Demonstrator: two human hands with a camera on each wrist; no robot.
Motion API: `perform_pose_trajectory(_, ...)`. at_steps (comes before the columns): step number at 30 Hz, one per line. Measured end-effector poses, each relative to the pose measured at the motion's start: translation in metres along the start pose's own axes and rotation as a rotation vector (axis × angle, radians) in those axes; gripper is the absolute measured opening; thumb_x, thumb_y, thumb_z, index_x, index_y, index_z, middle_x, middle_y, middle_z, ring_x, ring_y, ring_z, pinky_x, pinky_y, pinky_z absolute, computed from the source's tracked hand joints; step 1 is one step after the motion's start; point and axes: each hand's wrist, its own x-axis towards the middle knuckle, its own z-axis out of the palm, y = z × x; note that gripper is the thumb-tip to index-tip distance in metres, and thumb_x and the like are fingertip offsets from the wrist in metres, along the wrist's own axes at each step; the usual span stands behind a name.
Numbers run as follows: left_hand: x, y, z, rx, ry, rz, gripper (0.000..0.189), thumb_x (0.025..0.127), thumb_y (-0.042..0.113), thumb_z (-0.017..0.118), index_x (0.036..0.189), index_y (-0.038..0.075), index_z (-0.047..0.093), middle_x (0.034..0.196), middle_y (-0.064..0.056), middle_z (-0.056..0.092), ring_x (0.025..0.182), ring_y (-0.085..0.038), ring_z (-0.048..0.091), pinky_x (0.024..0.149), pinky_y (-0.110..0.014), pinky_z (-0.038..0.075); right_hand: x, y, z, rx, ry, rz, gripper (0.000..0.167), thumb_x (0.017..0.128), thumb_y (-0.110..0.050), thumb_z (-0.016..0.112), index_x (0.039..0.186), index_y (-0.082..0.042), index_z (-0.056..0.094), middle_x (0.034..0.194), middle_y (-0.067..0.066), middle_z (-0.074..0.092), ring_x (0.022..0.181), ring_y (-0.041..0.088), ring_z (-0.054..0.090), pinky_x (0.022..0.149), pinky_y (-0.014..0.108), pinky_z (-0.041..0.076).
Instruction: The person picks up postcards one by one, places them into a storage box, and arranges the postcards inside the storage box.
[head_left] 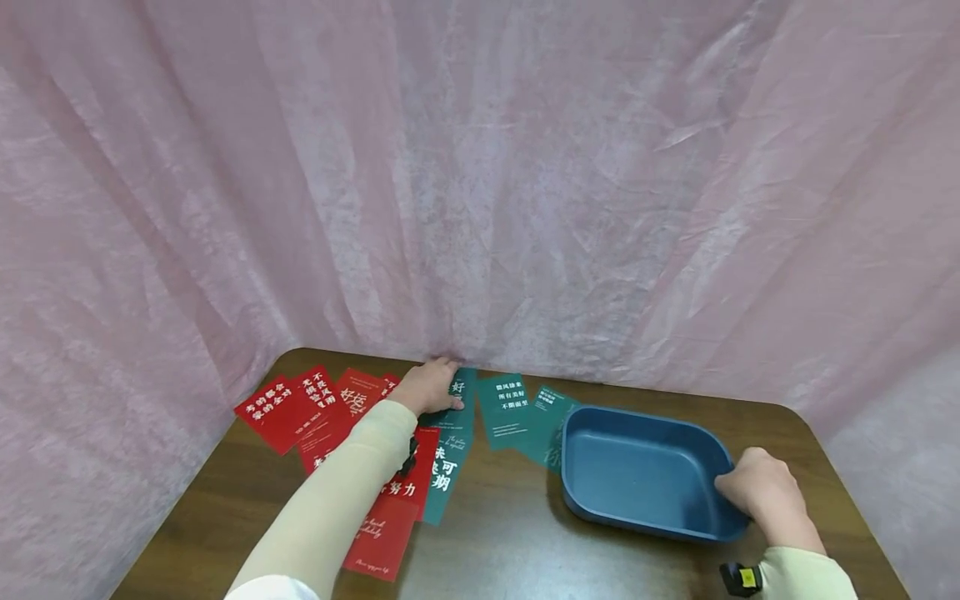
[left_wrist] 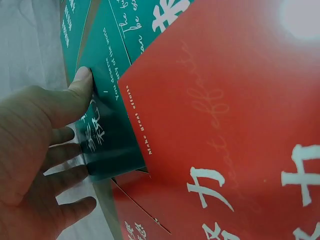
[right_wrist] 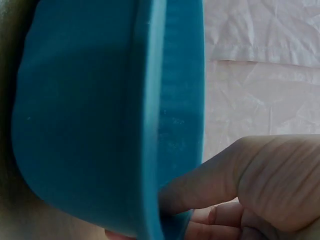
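Observation:
My left hand [head_left: 429, 386] reaches to the far edge of the table, over a green card [left_wrist: 112, 92] with white lettering. Its thumb rests on the card's face, while the other fingers [left_wrist: 70, 180] extend near the card's far edge, set apart from the thumb. A red card [left_wrist: 200, 100] overlaps this green one. At the right, my right hand [head_left: 763, 492] grips the rim of a blue plastic bin [head_left: 648, 475], with the thumb inside the wall and fingers outside. The inside of the bin shows only its bare floor in the head view.
Several red cards [head_left: 273, 412] lie overlapping at the table's left, partly hidden under my left forearm. Two more green cards [head_left: 504, 410] lie between my left hand and the bin, one partly behind the bin. A pink curtain [head_left: 480, 183] hangs right behind the wooden table [head_left: 502, 533].

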Motion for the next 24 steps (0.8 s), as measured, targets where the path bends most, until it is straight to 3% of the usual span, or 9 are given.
perform_pose_trajectory(5, -0.005, 0.0, -0.001, 0.004, -0.007, -0.016, 0.083, 0.074, 0.051, 0.073, 0.141, 0.015, 0.04, 0.142, -0.008, 0.041, 0.127, -0.03, 0.039, 0.104, -0.051, 0.035, -0.003, -0.003, 0.001, 0.006, 0.04, -0.014, 0.021, 0.08, -0.018, 0.051, 0.064, -0.007, 0.044, 0.063, 0.01, 0.05, 0.061, 0.025, 0.052, 0.053, 0.034, 0.041)
perform_pose_trajectory(10, -0.009, -0.002, -0.005, 0.025, 0.034, -0.042, 0.088, 0.066, 0.057, 0.077, 0.136, 0.016, 0.045, 0.132, -0.012, 0.047, 0.124, -0.034, 0.037, 0.106, -0.053, 0.029, -0.005, -0.004, 0.002, -0.01, 0.087, -0.036, 0.022, 0.078, -0.015, 0.053, 0.06, -0.01, 0.041, 0.063, 0.01, 0.05, 0.062, 0.026, 0.05, 0.054, 0.035, 0.041)
perform_pose_trajectory(19, -0.015, -0.012, -0.004, 0.064, 0.229, -0.032, 0.096, 0.051, 0.064, 0.081, 0.126, 0.011, 0.055, 0.114, -0.013, 0.051, 0.111, -0.03, 0.041, 0.097, -0.047, 0.037, -0.007, -0.006, 0.003, -0.007, 0.086, -0.016, 0.023, 0.078, -0.016, 0.055, 0.06, -0.009, 0.042, 0.061, 0.009, 0.049, 0.062, 0.025, 0.05, 0.053, 0.034, 0.042)
perform_pose_trajectory(24, -0.019, -0.012, -0.013, 0.033, 0.339, 0.002, 0.086, 0.051, 0.053, 0.086, 0.117, 0.007, 0.056, 0.109, -0.014, 0.054, 0.106, -0.031, 0.05, 0.095, -0.045, 0.042, -0.006, -0.004, 0.001, -0.013, 0.092, -0.015, 0.023, 0.078, -0.016, 0.056, 0.059, -0.008, 0.044, 0.062, 0.01, 0.051, 0.062, 0.025, 0.051, 0.053, 0.033, 0.042)
